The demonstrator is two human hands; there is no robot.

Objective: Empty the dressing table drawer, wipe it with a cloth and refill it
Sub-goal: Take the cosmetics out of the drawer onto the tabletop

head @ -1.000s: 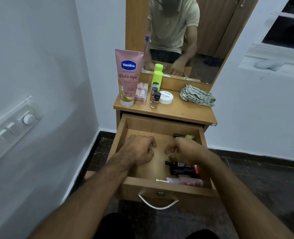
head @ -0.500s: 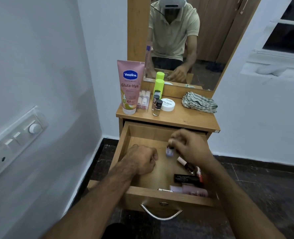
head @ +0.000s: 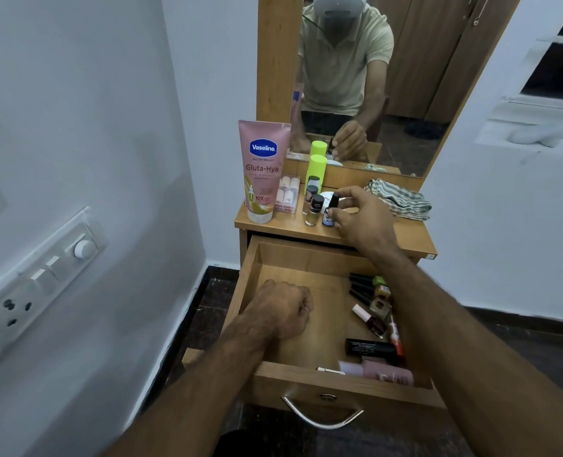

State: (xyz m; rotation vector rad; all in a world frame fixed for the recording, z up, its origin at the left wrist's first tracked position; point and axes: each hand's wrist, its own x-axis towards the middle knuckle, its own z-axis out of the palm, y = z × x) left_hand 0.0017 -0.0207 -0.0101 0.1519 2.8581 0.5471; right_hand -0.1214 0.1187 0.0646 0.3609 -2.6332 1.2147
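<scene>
Nearest the camera, the drawer (head: 310,379) is standing pulled out, its metal handle (head: 321,417) curving below the front panel. Its left half is showing bare wood, and there the left hand (head: 281,311) is resting on the floor of the drawer with fingers curled under; whether it is holding anything cannot be told. Along the right side cosmetics are lying in a loose heap: a pink tube (head: 377,372) against the near wall, a black box (head: 369,347), a dark nail polish bottle (head: 371,319) and some pencils (head: 362,286) farther back. The right forearm is crossing over them, so part of the pile is hidden.

Farther off, on the worktop (head: 408,237), the right hand (head: 361,219) is pinching a small dark-capped bottle (head: 331,211) by its cap, just beside a second small bottle (head: 313,209). These look like glass, light and slick (probably breakable if knocked), so holding the cap or the body upright seems the sensible grip. Its label is partly covered by fingers. Behind stand a lotion tube (head: 263,173), a green container (head: 316,169) and, at the right, a striped cloth (head: 400,199) lying crumpled.
</scene>
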